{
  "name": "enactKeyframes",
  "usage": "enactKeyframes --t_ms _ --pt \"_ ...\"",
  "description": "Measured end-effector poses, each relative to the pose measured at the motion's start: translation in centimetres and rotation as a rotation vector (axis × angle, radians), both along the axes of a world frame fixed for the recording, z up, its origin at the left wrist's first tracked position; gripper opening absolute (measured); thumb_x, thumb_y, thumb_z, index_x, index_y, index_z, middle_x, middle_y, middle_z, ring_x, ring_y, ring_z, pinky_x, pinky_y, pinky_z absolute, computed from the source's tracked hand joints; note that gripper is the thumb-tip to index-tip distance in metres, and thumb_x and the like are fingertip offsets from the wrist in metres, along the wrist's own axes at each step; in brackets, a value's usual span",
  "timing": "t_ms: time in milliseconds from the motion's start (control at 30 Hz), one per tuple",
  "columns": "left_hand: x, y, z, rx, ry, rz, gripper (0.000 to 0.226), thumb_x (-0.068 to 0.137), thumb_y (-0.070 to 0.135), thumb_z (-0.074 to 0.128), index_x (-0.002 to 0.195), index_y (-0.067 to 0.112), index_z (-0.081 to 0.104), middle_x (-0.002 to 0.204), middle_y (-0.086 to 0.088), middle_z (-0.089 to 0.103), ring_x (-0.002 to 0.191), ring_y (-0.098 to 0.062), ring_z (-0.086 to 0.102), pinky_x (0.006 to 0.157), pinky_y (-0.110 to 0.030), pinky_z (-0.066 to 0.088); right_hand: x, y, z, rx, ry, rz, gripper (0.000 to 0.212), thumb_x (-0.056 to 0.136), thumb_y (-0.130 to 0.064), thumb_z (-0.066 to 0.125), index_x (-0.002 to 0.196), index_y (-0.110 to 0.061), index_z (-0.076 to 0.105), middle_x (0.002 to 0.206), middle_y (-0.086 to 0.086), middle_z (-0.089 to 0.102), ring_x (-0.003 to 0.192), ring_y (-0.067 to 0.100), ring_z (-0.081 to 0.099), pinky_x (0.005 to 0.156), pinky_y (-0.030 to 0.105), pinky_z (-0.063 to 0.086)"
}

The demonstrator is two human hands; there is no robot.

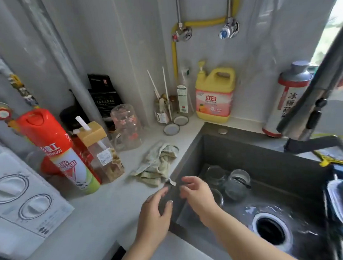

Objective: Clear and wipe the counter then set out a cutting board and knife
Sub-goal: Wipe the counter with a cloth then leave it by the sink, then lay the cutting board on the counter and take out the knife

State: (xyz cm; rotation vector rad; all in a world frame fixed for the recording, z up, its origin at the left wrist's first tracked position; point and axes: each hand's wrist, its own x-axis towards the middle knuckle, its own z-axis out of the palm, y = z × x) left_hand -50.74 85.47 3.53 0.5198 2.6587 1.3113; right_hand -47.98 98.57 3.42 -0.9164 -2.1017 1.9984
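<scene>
Left hand [154, 213] relaxed, crumpled cloth [158, 165] just beyond, on counter [103, 211]

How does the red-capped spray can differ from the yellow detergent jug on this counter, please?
The spray can is a slim cylinder with a red cap; the detergent jug is squat and yellow, with a handle and a pump. The spray can stands near the front left of the counter; the detergent jug sits at the back wall, beside the sink. Both stand upright on the counter.
</scene>
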Motion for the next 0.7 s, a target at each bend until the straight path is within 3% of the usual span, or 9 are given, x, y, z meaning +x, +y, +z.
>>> enactKeyframes --t_ms 67,100,167,267,367,433,567,700 --pt "3.6 -0.8 0.0 0.119 -0.068 -0.081 0.025 0.086 0.019 0.057 0.103 0.037 0.058 0.090 0.018 0.061 0.090 -0.003 0.059 0.072 -0.008 0.040 5.3 -0.2 0.5 0.061 -0.005 -0.038 0.022 0.086 -0.013 0.056 0.107 -0.016 0.062 0.091 0.006 0.070 0.078 0.018 0.064 0.077 0.036 0.053" --pt "5.4 -1.1 0.0 0.178 -0.104 -0.139 0.024 0.086 0.018 0.057 0.097 0.039 0.059 0.082 0.014 0.063 0.084 -0.003 0.060 0.071 -0.010 0.042 8.5 -0.3 0.6 0.083 -0.012 -0.079 0.019 0.085 -0.013 0.056 0.102 -0.020 0.063 0.085 0.003 0.070 0.075 0.017 0.064 0.072 0.034 0.053" --pt "8.6 -0.8 -0.1 0.276 -0.160 -0.261 0.027 0.086 0.016 0.056 0.089 0.042 0.059 0.076 0.005 0.066 0.077 -0.007 0.064 0.073 -0.016 0.045 15.6 -0.8 0.9 0.112 -0.011 -0.232 0.016 0.084 -0.015 0.056 0.090 -0.029 0.063 0.074 -0.005 0.069 0.068 0.010 0.064 0.060 0.022 0.048" --pt "15.4 1.1 0.1 0.318 -0.257 -0.497 0.026 0.086 0.018 0.054 0.085 0.044 0.059 0.074 0.002 0.068 0.065 -0.003 0.065 0.065 -0.016 0.048 27.5 -2.7 1.5 0.145 -0.063 -0.491 0.017 0.084 -0.015 0.055 0.085 -0.031 0.062 0.072 -0.006 0.069 0.064 0.002 0.065 0.055 0.010 0.044" --pt "25.3 3.4 0.6 0.281 -0.369 -0.847 0.024 0.086 0.017 0.055 0.088 0.040 0.059 0.073 0.000 0.069 0.067 -0.008 0.066 0.067 -0.025 0.050 38.8 -6.0 2.0 0.160 -0.167 -0.729 0.016 0.085 -0.015 0.055 0.086 -0.029 0.063 0.078 -0.002 0.071 0.072 0.009 0.067 0.061 0.018 0.049" --pt "32.4 4.0 1.2 0.220 -0.401 -1.110 0.025 0.086 0.015 0.055 0.089 0.039 0.058 0.072 -0.001 0.068 0.065 -0.007 0.065 0.067 -0.021 0.051 45.3 -8.8 2.2 0.103 -0.168 -0.949 0.016 0.087 -0.011 0.053 0.087 -0.023 0.063 0.077 0.000 0.070 0.071 0.011 0.065 0.063 0.022 0.053" --pt "44.9 2.7 1.6 0.067 -0.390 -1.570 0.027 0.085 0.014 0.056 0.089 0.041 0.057 0.071 -0.003 0.068 0.065 -0.012 0.064 0.068 -0.020 0.049 56.9 -15.8 1.5 0.014 -0.097 -1.380 0.015 0.088 -0.007 0.053 0.086 -0.018 0.064 0.073 -0.002 0.067 0.064 0.004 0.064 0.056 0.009 0.048" --pt "56.1 0.1 0.9 -0.113 -0.292 -1.890 0.023 0.085 0.015 0.058 0.084 0.038 0.060 0.070 -0.010 0.068 0.064 -0.018 0.064 0.064 -0.022 0.048 67.5 -25.6 -1.0 -0.069 -0.123 -1.719 0.022 0.088 0.004 0.051 0.080 -0.014 0.060 0.066 0.004 0.064 0.053 0.010 0.059 0.047 0.008 0.041"
